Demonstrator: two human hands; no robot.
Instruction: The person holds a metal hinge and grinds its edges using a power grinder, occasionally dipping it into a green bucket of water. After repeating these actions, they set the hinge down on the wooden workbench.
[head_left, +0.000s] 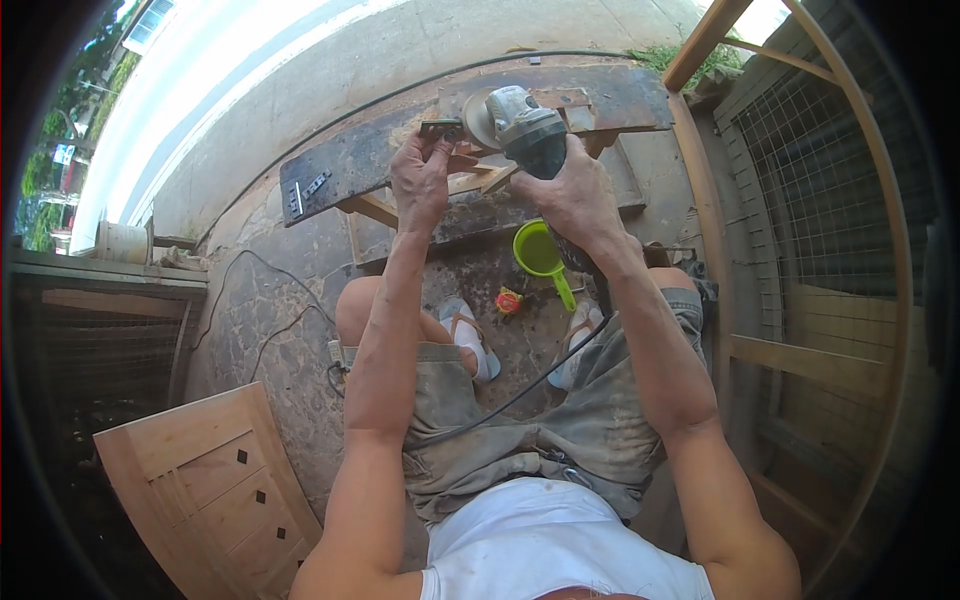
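My right hand (570, 200) is wrapped round the dark body of an angle grinder (525, 130), whose grey head points up and to the left. Its pale round disc (480, 122) faces my left hand (420, 180). Between the fingers of that left hand is a small dark metal piece (441, 130), held close beside the disc; whether the two touch cannot be made out. Both hands are above a low, worn wooden bench (340, 172). Small metal parts (318, 184) lie at the bench's left end.
A green dipper (540, 250) and a red and yellow object (508, 301) are on the floor near my feet. A black cable (500, 408) crosses my lap. A wooden panel (210, 470) stands at the lower left, a wooden frame with mesh (810, 150) at the right.
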